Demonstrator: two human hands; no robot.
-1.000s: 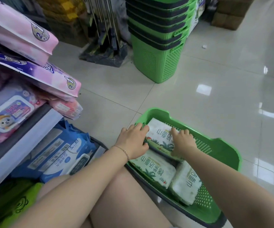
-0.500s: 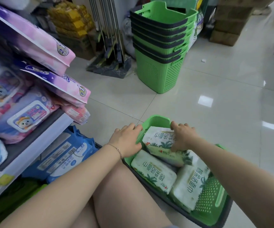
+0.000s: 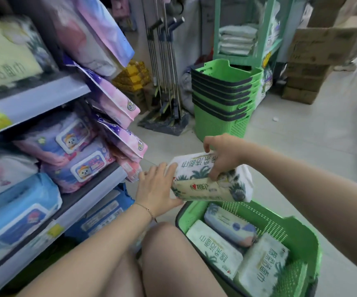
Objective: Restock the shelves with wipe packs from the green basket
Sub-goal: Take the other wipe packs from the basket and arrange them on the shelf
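Note:
A white wipe pack with green palm print (image 3: 205, 185) is held in the air above the green basket (image 3: 297, 236). My right hand (image 3: 222, 155) grips its top edge from the right. My left hand (image 3: 158, 187) lies with straight fingers against its left end and underside. Three more packs remain in the basket: two white palm-print ones (image 3: 214, 247) (image 3: 261, 266) and a bluish one (image 3: 229, 226). The shelves (image 3: 44, 97) stand to the left, filled with pink, purple and blue wipe packs (image 3: 77, 151).
A stack of empty green baskets (image 3: 222, 97) stands on the tiled floor behind. Mops (image 3: 164, 82) lean beside it. Cardboard boxes (image 3: 310, 65) pile up at the back right. My bare knee (image 3: 169, 258) is beside the basket's left rim.
The palm-print pack has been lifted out of the basket and now hangs above it, held between both hands. The view has tilted up toward the shelves.

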